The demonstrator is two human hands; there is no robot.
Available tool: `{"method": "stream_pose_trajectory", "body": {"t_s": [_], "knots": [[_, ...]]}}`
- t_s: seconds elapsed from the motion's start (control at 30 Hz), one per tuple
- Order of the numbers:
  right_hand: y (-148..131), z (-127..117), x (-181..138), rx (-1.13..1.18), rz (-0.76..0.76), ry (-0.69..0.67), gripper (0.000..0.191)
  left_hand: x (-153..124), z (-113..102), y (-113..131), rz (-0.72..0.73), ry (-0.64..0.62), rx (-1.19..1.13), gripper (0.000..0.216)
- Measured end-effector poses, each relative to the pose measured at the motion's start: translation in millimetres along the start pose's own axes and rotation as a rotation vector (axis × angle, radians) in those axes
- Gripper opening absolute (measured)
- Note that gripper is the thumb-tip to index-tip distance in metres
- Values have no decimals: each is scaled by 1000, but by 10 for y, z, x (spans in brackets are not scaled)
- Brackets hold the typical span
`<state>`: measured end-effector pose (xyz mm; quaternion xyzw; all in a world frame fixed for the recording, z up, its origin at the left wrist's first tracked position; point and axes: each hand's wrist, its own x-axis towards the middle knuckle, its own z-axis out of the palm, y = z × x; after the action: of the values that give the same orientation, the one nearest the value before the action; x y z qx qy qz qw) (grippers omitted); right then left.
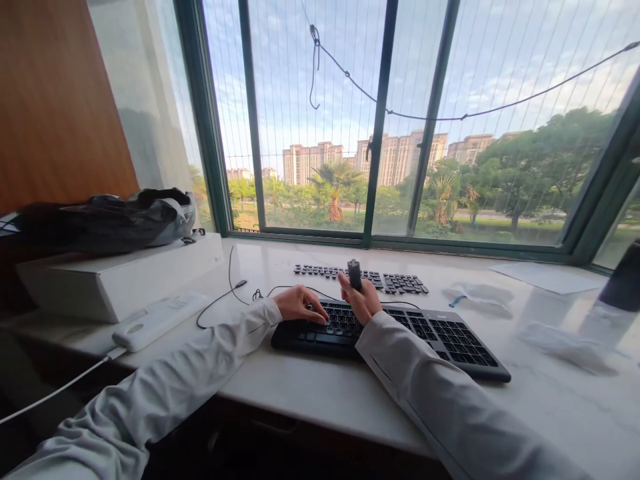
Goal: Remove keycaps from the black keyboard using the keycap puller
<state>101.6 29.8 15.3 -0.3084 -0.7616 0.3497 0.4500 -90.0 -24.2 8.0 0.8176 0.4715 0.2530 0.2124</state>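
Observation:
A black keyboard [450,337] lies on the white marble sill. My left hand [300,304] rests on its upper left keys, fingers curled down onto them, holding nothing. My right hand [361,300] hovers over the keyboard's middle, closed around a small dark cylindrical object [355,274] that stands upright out of the fist. Beyond it lie rows of loose dark keycaps [360,275], laid out in keyboard order on the sill.
A white box [125,280] with a dark bag [105,220] on top stands at the left. A white device [160,319] with a cable lies before it. Paper [545,275], crumpled wrappers [560,340] and a dark container [623,283] sit right. Window frame behind.

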Motion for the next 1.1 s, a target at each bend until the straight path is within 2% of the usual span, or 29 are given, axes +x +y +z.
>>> {"method": "stream_pose_trajectory", "body": {"t_s": [0.07, 0.13, 0.23, 0.5, 0.77, 0.93, 1.1], "knots": [[-61, 76, 6, 423, 96, -13, 55, -3, 12, -18, -1, 9, -15, 41], [-127, 144, -3, 751, 195, -71, 54, -10, 12, -38, -13, -17, -45, 42], [-167, 219, -26, 964, 317, -135, 54, -15, 2, -61, -47, -60, -106, 43], [-55, 335, -42, 928, 439, -121, 52, -1, 11, -86, -109, -49, -163, 41], [-134, 477, -2, 882, 572, -85, 51, -1, -14, -62, -115, -42, -149, 39], [-144, 506, -84, 881, 462, -52, 52, 4, 20, -59, -139, -2, -142, 38], [-70, 563, -196, 688, 245, -99, 51, 24, 83, -92, -156, 63, -89, 37]]}}
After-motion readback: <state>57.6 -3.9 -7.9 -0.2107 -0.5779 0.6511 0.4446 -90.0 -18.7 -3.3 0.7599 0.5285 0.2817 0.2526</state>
